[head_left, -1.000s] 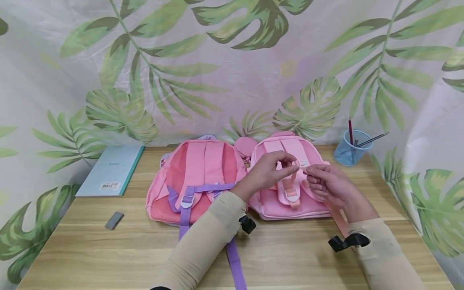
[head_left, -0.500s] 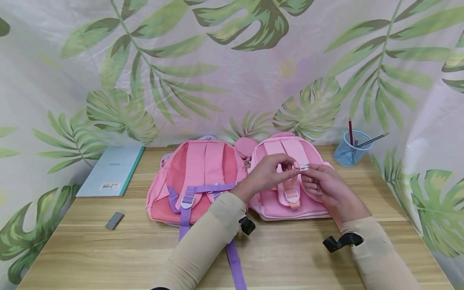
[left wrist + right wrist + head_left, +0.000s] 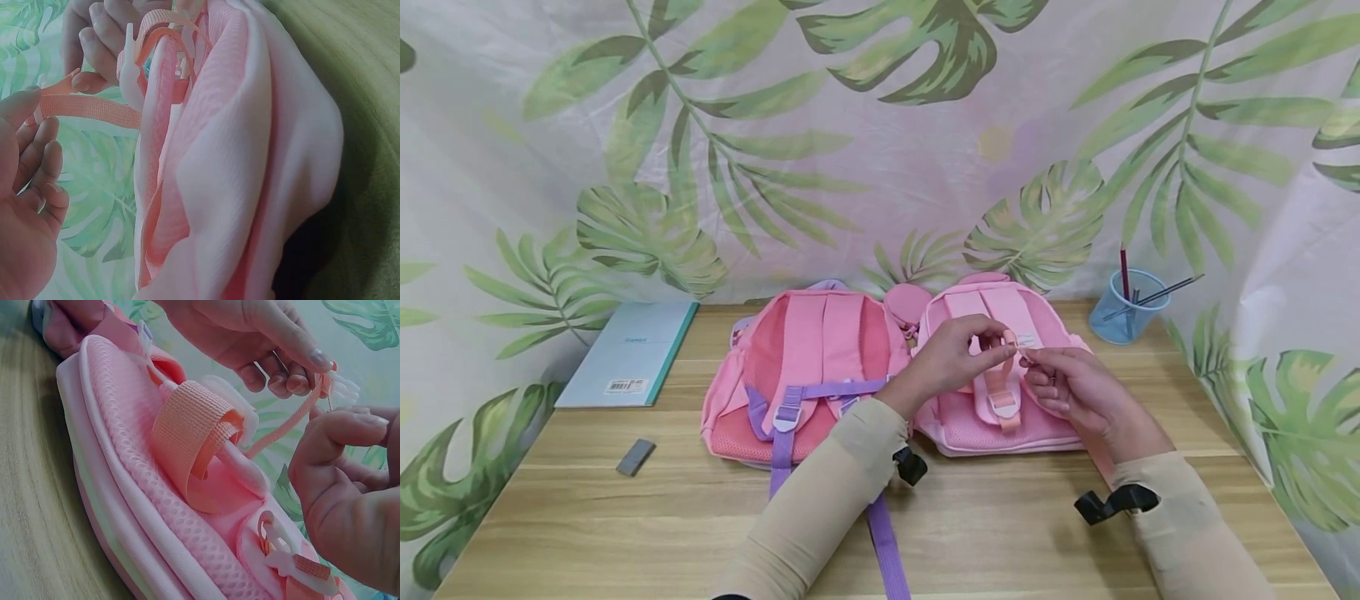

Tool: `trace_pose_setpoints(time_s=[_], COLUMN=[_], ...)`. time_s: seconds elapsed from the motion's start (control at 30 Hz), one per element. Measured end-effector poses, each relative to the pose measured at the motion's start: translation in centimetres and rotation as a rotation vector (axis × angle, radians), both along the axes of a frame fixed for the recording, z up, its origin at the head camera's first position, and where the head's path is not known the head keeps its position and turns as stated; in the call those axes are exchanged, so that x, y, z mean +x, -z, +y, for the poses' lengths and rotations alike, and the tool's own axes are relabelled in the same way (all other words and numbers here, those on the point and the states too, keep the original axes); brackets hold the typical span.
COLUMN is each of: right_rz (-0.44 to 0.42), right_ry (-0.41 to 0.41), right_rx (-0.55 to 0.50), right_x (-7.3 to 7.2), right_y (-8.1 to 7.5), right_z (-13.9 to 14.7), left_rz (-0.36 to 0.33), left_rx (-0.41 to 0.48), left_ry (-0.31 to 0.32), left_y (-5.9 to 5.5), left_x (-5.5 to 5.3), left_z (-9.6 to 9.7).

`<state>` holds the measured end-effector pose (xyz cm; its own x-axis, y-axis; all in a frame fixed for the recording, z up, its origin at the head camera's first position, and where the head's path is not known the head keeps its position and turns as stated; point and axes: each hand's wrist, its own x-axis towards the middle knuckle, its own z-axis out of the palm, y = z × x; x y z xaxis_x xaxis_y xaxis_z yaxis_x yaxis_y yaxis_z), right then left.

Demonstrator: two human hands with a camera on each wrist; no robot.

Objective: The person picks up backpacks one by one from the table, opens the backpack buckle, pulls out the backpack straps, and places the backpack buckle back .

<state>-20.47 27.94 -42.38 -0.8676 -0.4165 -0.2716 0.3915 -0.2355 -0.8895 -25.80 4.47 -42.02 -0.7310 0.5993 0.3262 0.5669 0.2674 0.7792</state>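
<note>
A pink backpack (image 3: 951,425) lies with its straps up on the table at the right. Above it, my left hand (image 3: 962,354) pinches a white plastic buckle (image 3: 342,387) and the peach webbing strap (image 3: 284,434) threaded to it, between thumb and forefinger. My right hand (image 3: 1078,387) is close beside it, thumb and forefinger pinching the strap's end right at the buckle; its other fingers are curled. In the left wrist view the strap (image 3: 94,110) stretches from the bag to the left fingers. How the webbing runs through the buckle is hidden by the fingertips.
A second pink backpack (image 3: 805,333) with purple straps (image 3: 889,546) lies at the left, partly under the left forearm. A blue notebook (image 3: 625,354), a grey eraser (image 3: 637,457) and a blue pen cup (image 3: 1129,308) stand or lie around. A leaf-print curtain (image 3: 917,167) hangs behind.
The right hand first shifted left onto the buckle's prongs, then drew slightly down and back, so the prongs show above its fingertips. The left hand has hardly moved.
</note>
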Motion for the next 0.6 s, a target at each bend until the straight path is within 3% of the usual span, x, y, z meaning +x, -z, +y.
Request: trace_pose_setpoints(time_s=[0.4,0.6], right_rz=[0.024,0.046], right_ry=[0.073,0.069], right_rx=[0.013,0.009], right_x=[0.06,0.03], right_y=[-0.3,-0.38], right_z=[-0.36,-0.53], left_rz=[0.006,0.021], left_rx=[-0.029,-0.054], left_ry=[0.019,0.03], left_y=[0.08,0.2], left_x=[-0.04,-0.1], left_z=[-0.01,0.0])
